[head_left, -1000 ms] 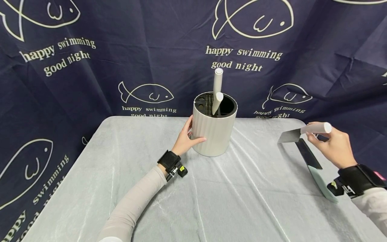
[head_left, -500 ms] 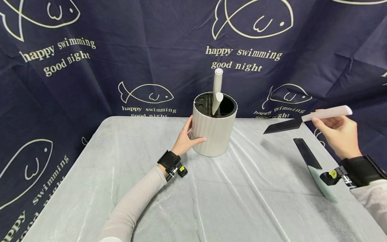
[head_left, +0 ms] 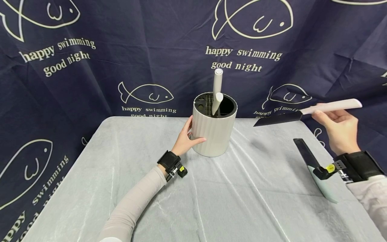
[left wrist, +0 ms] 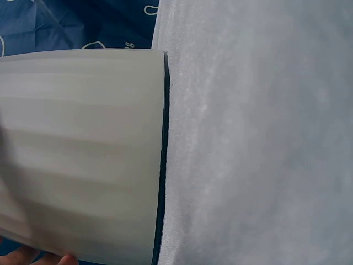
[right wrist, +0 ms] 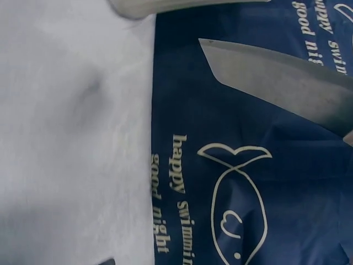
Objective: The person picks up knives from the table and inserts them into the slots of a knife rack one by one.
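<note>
In the head view my left hand (head_left: 185, 138) holds the left side of a white ribbed knife block (head_left: 211, 134), thumb across its front. The block stands upright on the table, with two white-handled knives (head_left: 217, 80) upright in its black top. The left wrist view shows the block's wall (left wrist: 83, 149) and a few fingertips (left wrist: 55, 259) at its edge. My right hand (head_left: 341, 129) grips the white handle of a kitchen knife (head_left: 338, 105) in the air, blade pointing left toward the block. In the right wrist view the knife's blade (right wrist: 276, 80) shows, with the hand out of frame.
On the right of the grey cloth-covered table (head_left: 145, 208) lies a long item with a dark blade-like part (head_left: 303, 149) and a pale green part (head_left: 323, 188), partly behind the right wrist camera. A navy fish-print curtain (head_left: 169, 40) hangs behind the table.
My right hand has lifted the knife up off the table's right side, and its blade has swung to point further left. The left hand and the knife block have stayed put.
</note>
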The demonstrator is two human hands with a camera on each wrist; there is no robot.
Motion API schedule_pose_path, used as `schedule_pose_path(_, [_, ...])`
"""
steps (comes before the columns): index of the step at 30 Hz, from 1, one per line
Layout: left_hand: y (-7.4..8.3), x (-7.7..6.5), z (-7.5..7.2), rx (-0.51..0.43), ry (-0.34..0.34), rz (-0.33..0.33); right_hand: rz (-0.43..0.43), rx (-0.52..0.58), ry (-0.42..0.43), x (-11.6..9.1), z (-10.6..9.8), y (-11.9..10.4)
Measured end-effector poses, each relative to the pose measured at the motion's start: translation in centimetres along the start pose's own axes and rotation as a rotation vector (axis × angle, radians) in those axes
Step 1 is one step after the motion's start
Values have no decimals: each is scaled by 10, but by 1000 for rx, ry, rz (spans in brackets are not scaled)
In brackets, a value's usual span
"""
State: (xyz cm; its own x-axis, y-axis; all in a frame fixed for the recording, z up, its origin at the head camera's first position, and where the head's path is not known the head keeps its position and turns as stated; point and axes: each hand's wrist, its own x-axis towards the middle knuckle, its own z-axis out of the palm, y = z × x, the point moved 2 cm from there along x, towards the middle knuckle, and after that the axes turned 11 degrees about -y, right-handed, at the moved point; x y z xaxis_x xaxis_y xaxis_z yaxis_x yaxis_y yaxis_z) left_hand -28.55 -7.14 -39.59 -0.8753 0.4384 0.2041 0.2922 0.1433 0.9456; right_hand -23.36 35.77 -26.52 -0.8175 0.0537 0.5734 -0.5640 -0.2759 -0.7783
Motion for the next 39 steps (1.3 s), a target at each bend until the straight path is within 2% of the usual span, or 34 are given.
schedule_pose_path(8, [0,-1,2,28,32,-2,25,237,30,6,6,1])
schedule_pose_path(14, [0,0,1,32,36,6,42,374,43,13,12,2])
schedule_pose_path(37, [0,-1,1,32,31,4,-28,476,2,56,56,-27])
schedule_pose_path(39, [4,-2,1,25,21,-1,-32,487,-4,59,59,-29])
